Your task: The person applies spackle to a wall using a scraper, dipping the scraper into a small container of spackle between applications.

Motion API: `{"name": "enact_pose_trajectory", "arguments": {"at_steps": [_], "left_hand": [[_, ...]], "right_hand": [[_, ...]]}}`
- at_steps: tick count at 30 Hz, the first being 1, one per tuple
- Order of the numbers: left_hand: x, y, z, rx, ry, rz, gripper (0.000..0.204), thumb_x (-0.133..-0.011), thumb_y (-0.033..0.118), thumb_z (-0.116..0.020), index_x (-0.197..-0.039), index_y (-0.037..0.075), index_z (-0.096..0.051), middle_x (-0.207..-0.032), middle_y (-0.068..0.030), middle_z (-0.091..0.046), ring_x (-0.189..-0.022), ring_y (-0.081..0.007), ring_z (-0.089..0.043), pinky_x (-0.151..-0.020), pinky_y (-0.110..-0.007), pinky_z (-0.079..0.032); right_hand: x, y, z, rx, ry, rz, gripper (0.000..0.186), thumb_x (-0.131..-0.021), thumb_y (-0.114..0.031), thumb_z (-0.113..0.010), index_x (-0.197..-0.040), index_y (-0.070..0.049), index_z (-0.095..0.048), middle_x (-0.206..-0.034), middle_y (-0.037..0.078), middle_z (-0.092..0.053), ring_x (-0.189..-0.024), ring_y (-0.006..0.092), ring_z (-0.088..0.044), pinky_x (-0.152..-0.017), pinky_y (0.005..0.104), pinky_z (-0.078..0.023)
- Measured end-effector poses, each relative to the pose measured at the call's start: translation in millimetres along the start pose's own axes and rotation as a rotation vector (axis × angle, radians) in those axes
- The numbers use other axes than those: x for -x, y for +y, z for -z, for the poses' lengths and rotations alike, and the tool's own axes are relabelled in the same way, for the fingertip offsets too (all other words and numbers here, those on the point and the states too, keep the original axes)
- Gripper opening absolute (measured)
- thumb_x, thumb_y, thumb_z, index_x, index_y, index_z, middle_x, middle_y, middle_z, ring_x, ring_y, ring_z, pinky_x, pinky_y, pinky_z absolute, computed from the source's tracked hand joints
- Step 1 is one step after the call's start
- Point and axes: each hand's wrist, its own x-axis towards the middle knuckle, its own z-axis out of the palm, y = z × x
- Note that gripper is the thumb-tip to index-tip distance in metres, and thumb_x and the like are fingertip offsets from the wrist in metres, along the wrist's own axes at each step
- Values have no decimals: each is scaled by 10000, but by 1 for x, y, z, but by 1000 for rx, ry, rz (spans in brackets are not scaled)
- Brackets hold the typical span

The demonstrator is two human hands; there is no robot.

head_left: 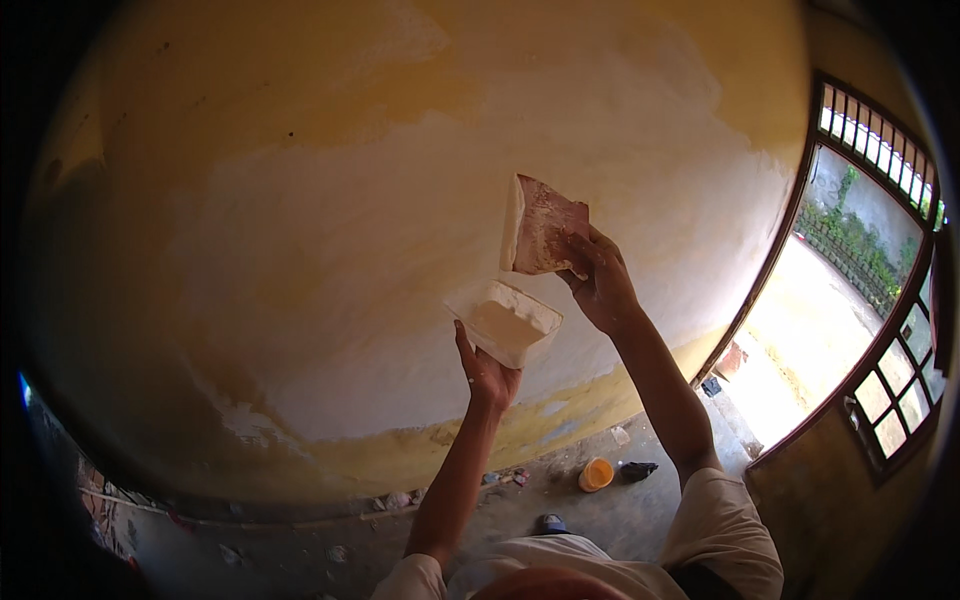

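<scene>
Left hand point(490, 376) and right hand point(603, 285) are apart, each closed on an item. Any marking on the orange tub point(596, 474), on the floor point(600, 520) at 5 o'clock from centre, is too small to make out. Just beside it, at its 3 o'clock, lies a crumpled black item point(638, 471), kind unclear. Footwear point(550, 523) toward 6 o'clock is partly hidden by the pale shirt point(722, 530); small debris along the wall base at 8 o'clock is lost in shadow. Glare washes out ground beyond the doorway point(835, 300) at 3 o'clock. Left hand: grips the white tray point(520, 325) near centre from below, thumb up its near-left side, other fingers mostly hidden underneath; pale paste point(503, 327) inside. Right hand: clamps the right end of a flat reddish-brown sheet point(548, 228) at 1 o'clock, thumb under, fingers over the face; white residue along its left edge. Tray sits at the sheet's 7 o'clock, narrow gap visible. Behind both, patchy white and yellow wall point(300, 240); sheet-to-wall contact cannot be told.
</scene>
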Motion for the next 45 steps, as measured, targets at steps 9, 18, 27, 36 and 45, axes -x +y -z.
{"name": "enact_pose_trajectory", "arguments": {"at_steps": [9,18,27,36,45], "left_hand": [[16,39,1,44,-68,-63,820,-960,738,-390,-1550,170,-344,-1517,-41,-431,-1391,-241,-425,-1170,-455,-331],[89,53,70,-110,172,-208,665,-1013,654,-399,-1506,209,-401,-1447,-31,-511,-1313,-255,-529,-1091,-489,-458],[144,-11,119,70,287,-100,648,-996,650,-447,-1434,176,-494,-1357,-42,-591,-1266,-264,-572,-1057,-500,-494],[159,-28,130,-8,343,-35,665,-979,674,-454,-1428,186,-501,-1371,-28,-581,-1274,-267,-560,-1069,-509,-468],[165,-27,147,-25,357,-72,664,-986,673,-433,-1442,195,-491,-1381,-20,-578,-1283,-263,-554,-1076,-507,-461]], "right_hand": [[-109,-69,-65,371,-100,297,179,-1020,-130,-545,-1154,-56,-637,-1070,45,-681,-971,171,-678,-889,349,-542],[-230,-209,-144,1426,135,1502,289,-894,-47,-590,-1136,-102,-736,-1072,161,-736,-998,345,-704,-833,451,-569],[-250,-108,-127,2067,1,1187,464,-938,-62,-536,-1283,-340,-674,-915,94,-733,-805,273,-725,-697,419,-596],[-177,-91,-77,1792,-249,1236,449,-847,23,-560,-1217,-198,-688,-1042,88,-735,-934,296,-701,-780,428,-579],[-271,-241,-102,1494,265,1475,350,-845,14,-585,-1141,-114,-722,-1084,132,-729,-1005,339,-697,-838,442,-567]]}}
